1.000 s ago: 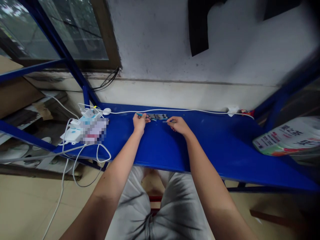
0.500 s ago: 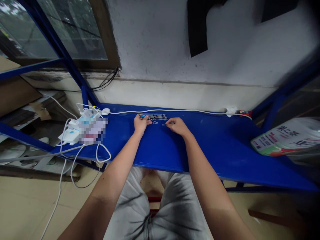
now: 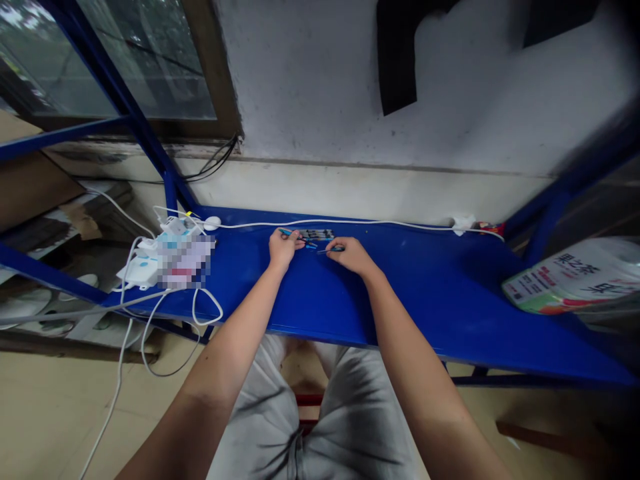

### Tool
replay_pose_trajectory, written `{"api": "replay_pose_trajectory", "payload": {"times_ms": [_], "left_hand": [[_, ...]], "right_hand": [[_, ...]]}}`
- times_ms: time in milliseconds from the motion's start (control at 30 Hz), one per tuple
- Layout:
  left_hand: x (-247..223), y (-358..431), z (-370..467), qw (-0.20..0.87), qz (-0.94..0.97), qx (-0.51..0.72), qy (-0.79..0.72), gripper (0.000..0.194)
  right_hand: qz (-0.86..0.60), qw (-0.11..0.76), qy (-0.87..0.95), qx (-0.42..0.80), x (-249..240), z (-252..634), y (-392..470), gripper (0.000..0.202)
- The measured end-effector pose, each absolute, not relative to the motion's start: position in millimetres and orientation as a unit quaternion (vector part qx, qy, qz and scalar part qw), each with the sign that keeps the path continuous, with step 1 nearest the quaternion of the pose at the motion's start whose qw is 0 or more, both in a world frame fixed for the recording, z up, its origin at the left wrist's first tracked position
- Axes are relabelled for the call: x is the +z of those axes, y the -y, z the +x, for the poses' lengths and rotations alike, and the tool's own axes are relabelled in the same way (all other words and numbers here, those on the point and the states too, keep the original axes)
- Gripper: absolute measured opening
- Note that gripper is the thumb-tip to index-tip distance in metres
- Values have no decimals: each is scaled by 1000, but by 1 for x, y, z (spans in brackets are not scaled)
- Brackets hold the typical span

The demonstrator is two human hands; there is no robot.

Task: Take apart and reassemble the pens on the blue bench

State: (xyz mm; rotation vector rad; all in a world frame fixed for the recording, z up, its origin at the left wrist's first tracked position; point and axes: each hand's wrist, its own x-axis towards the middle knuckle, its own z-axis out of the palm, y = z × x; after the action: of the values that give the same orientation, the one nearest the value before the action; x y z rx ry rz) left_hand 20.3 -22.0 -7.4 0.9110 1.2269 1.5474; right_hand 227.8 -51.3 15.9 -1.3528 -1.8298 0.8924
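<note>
Pinched in my left hand [image 3: 283,249] is a slim blue-and-black pen [image 3: 287,233], held at a slant with its upper end showing past the fingers. A small bright blue piece [image 3: 311,247] is just right of those fingertips; I cannot tell whether it joins the pen. My right hand [image 3: 351,255] is closed on a slim pen-like piece [image 3: 337,249], whose thin end points left toward the other hand. Between and just beyond both hands, several pens [image 3: 319,235] lie side by side on the blue table [image 3: 320,300].
A power strip [image 3: 143,270] with plugs and looping white cables is at the left. One white cable [image 3: 300,222] runs along the back edge by the wall. At the right lies a large labelled bottle [image 3: 575,277]; crumpled white tissue [image 3: 464,225] is at the back right.
My right hand has shifted slightly left, bringing the thin end of its piece nearer the left hand. The left hand has barely moved and still holds the pen.
</note>
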Motion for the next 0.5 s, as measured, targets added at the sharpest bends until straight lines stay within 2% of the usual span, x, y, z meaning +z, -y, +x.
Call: {"api": "replay_pose_trajectory", "payload": {"times_ms": [500], "left_hand": [[-11, 28, 39, 479, 372, 639, -473, 14]], "right_hand": [[-534, 348, 698, 325, 19, 223, 53, 26]]}}
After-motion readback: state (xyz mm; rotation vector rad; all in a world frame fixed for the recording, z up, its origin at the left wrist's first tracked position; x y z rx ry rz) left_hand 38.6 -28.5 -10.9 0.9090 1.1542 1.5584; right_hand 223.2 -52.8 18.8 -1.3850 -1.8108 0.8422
